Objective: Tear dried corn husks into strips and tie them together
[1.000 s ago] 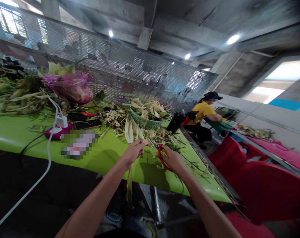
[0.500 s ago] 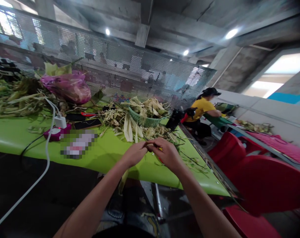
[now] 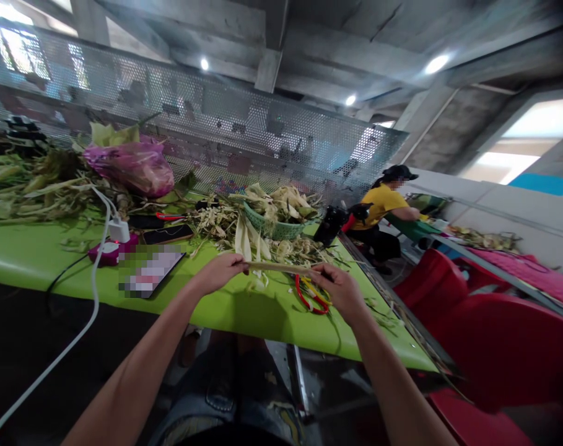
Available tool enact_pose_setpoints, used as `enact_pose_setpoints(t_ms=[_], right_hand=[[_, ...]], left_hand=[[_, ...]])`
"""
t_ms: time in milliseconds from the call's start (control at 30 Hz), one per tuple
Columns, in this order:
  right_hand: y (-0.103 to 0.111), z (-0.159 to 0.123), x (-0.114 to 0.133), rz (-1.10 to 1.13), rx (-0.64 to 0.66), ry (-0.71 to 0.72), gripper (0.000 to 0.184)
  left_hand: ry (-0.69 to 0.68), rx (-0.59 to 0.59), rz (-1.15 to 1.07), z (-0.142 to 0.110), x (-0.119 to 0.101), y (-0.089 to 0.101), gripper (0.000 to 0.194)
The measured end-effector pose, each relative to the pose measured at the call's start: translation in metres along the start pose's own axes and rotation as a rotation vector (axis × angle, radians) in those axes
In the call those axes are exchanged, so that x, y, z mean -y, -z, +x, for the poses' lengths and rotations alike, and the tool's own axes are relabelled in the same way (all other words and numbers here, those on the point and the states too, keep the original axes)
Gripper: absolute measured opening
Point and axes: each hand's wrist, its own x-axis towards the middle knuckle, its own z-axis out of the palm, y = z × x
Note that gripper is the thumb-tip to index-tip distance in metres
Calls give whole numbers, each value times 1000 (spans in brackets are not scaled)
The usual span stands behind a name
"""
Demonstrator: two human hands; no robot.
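Between my two hands a narrow strip of dry corn husk [image 3: 281,267] is stretched nearly level above the green tabletop. My left hand [image 3: 220,272] pinches its left end, and my right hand [image 3: 339,285] pinches the right end. Under the strip, close to my right hand, lie scissors [image 3: 304,302] with red and yellow handles. Just beyond the strip, loose husks [image 3: 251,238] spill down in front of a green plastic basket [image 3: 276,229] heaped with more dry husks.
A phone [image 3: 155,272], a dark phone [image 3: 167,233] and a purple power block [image 3: 111,248] with a white cable lie left. A purple bag [image 3: 130,167] stands behind them. Red chairs [image 3: 504,341] and a co-worker in yellow [image 3: 386,201] are to the right.
My hands, close together before, have moved apart, drawing the husk strip out between them. The scissors now show more fully. A strip hanging below the table edge is no longer visible.
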Motion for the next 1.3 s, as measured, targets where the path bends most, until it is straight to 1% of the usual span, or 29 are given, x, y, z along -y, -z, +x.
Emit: enact_pose_setpoints(t_ms=[100, 167, 300, 400, 467, 567, 700, 767, 867, 1033, 1300], right_hand=[[5, -1, -7, -8, -55, -26, 32], [8, 0, -11, -8, -82, -24, 31], [10, 1, -16, -8, -100, -16, 31], [8, 1, -22, -20, -125, -32, 33], [3, 1, -28, -10, -156, -50, 35], [-10, 0, -42, 23, -199, -73, 37], [-34, -4, -61, 4, -267, -88, 39], [-44, -4, -67, 9, -284, -74, 41], [-50, -4, -73, -9, -289, -45, 41], [-51, -3, -75, -55, -293, -15, 41], [-51, -5, -77, -54, -305, -66, 43]], left_hand=[[41, -6, -37, -5, 5, 7, 28], [80, -47, -80, -8, 9, 9, 31], [157, -177, -183, -9, 18, 5, 32], [193, -342, -225, -6, 29, -3, 29], [192, -442, -256, -4, 37, -9, 27], [194, -507, -368, -1, 48, -16, 24], [243, -594, -608, 0, 59, -21, 24], [259, -624, -662, 0, 64, -21, 27], [267, -645, -680, 0, 68, -20, 29], [264, -680, -731, -3, 69, -18, 27], [221, -782, -807, -5, 65, -17, 23]])
